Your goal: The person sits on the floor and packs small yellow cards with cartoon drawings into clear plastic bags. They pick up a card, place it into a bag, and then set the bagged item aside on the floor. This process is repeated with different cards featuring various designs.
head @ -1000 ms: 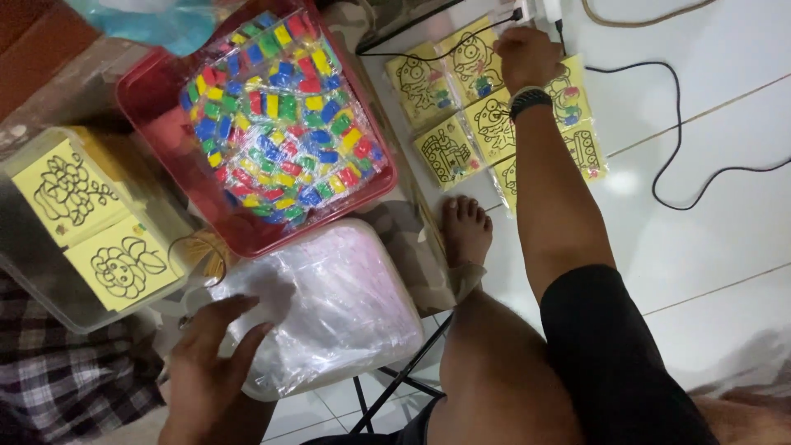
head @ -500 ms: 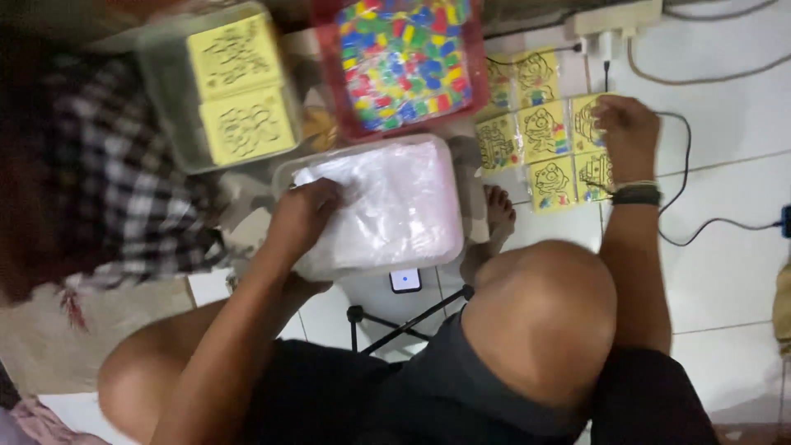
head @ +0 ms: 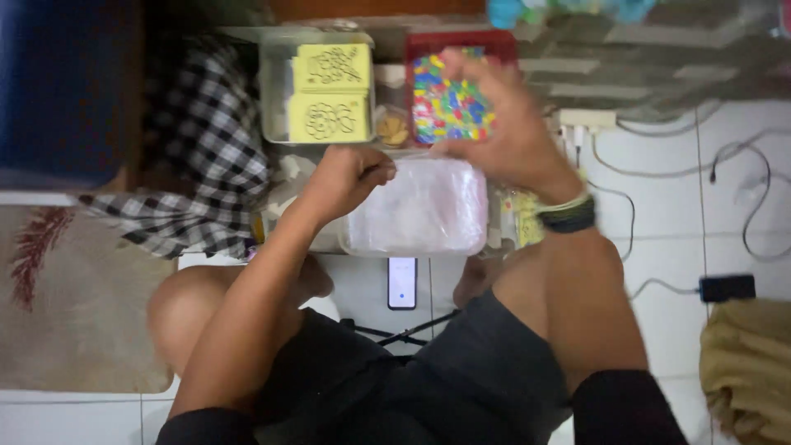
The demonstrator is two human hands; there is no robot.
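Blurred right hand, fingers curled, grip unclear, partly hides a red tray of colourful pieces; left hand pinches crinkled clear plastic bags at centre.

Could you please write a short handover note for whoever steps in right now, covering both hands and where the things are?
Left hand: closed, pinching the edge of the clear plastic bags in the clear tub.
Right hand: raised over the red tray of small coloured packets; blurred, so I cannot tell whether it holds anything.
Yellow picture cards lie stacked in the clear box beside the tray; a few more lie on the floor under the right wrist.
A phone lies on the floor between the knees.
Done: cards and packets are sorted into their containers. Left: no card is bagged yet.
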